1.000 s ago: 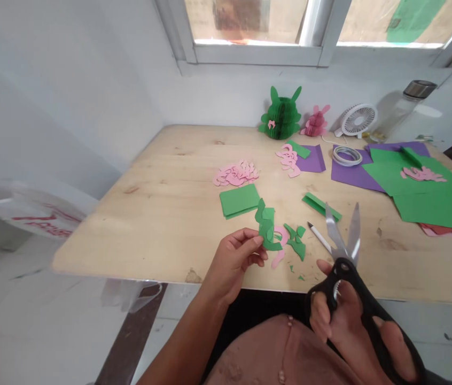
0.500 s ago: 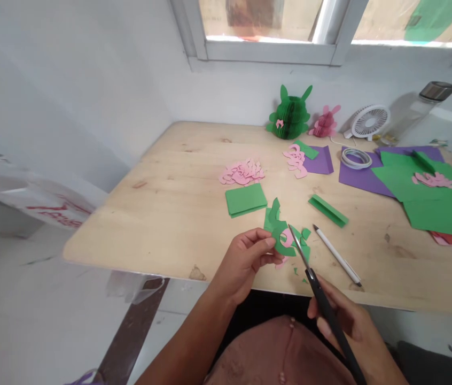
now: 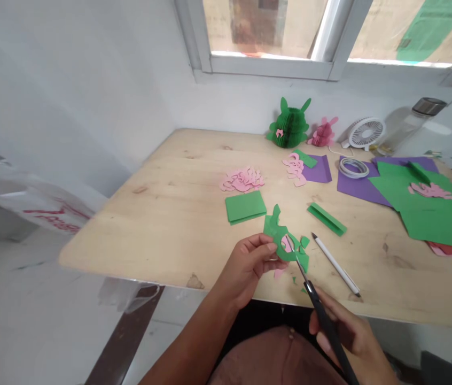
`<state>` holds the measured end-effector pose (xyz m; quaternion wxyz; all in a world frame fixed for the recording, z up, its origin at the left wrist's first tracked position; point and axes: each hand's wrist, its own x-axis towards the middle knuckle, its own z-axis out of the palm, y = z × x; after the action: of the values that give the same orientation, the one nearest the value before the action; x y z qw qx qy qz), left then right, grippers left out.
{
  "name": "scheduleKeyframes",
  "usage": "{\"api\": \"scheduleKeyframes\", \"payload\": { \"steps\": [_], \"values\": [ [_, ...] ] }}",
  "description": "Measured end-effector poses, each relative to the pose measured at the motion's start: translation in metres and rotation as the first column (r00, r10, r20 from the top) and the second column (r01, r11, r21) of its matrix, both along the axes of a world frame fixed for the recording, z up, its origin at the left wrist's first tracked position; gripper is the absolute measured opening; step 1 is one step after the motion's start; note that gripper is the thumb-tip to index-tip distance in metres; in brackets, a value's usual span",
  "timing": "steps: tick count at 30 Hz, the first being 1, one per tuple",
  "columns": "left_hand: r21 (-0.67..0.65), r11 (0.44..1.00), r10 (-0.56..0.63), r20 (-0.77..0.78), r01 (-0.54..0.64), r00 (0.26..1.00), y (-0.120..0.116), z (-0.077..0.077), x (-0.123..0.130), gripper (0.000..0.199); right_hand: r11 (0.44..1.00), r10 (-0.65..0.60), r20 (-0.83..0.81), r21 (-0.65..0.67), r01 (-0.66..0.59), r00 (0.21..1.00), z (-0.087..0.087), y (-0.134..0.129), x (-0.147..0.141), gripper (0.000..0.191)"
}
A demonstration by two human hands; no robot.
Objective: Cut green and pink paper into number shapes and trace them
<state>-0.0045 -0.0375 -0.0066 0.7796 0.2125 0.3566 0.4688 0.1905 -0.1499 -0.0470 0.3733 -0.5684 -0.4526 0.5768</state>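
Between the thumb and fingers of my left hand (image 3: pixel 252 267) is a curved green paper cutout (image 3: pixel 283 251) with an opening in its middle. My right hand (image 3: pixel 346 331) is wrapped round black-handled scissors (image 3: pixel 324 321), whose blades reach up to the cutout's opening and look nearly closed. Behind the cutout lie green paper scraps (image 3: pixel 304 243), and pink paper shows through the opening. Just left of these is a folded green paper (image 3: pixel 246 207). A white pen (image 3: pixel 336 266) rests right of the scissors.
Pink cutouts (image 3: pixel 242 179) lie in a pile mid-table. A folded green strip (image 3: pixel 327 218), tape rolls (image 3: pixel 353 168) and green sheets (image 3: pixel 422 216) are to the right. Along the wall stand a green paper figure (image 3: pixel 291 125), a pink one (image 3: pixel 322 132), a small fan (image 3: pixel 366 132) and a bottle (image 3: pixel 410 125).
The scissor blades have shifted slightly down relative to the green cutout, with their tips now over its opening. My head view has tilted up a little.
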Motion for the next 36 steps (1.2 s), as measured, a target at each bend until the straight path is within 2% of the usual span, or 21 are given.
{"api": "scheduleKeyframes", "payload": {
  "steps": [6, 11, 16, 24, 36],
  "values": [
    [0.025, 1.000, -0.002, -0.021, 0.002, 1.000, 0.001, 0.000, 0.003, 0.022, 0.998, -0.002, 0.019, 0.069, 0.001, 1.000, 0.003, 0.000, -0.002, 0.054],
    [0.021, 1.000, 0.006, -0.003, -0.006, 1.000, -0.001, 0.002, 0.007, 0.020, 0.991, 0.039, 0.205, 0.118, -0.064, 0.978, 0.012, 0.005, 0.001, 0.053],
    [0.007, 1.000, 0.024, 0.002, -0.024, 1.000, -0.003, 0.005, 0.010, 0.018, 0.974, 0.018, 0.332, 0.205, -0.091, 0.943, 0.016, 0.005, 0.001, 0.051],
    [-0.001, 0.999, 0.042, 0.012, -0.042, 0.999, -0.005, 0.006, 0.010, 0.020, 0.922, -0.025, 0.394, 0.365, -0.131, 0.919, 0.015, 0.004, -0.002, 0.050],
    [-0.027, 0.993, 0.120, 0.037, -0.119, 0.992, -0.012, 0.005, 0.017, 0.019, 0.872, -0.071, 0.491, 0.453, -0.184, 0.868, 0.018, 0.004, -0.001, 0.053]
  ]
}}
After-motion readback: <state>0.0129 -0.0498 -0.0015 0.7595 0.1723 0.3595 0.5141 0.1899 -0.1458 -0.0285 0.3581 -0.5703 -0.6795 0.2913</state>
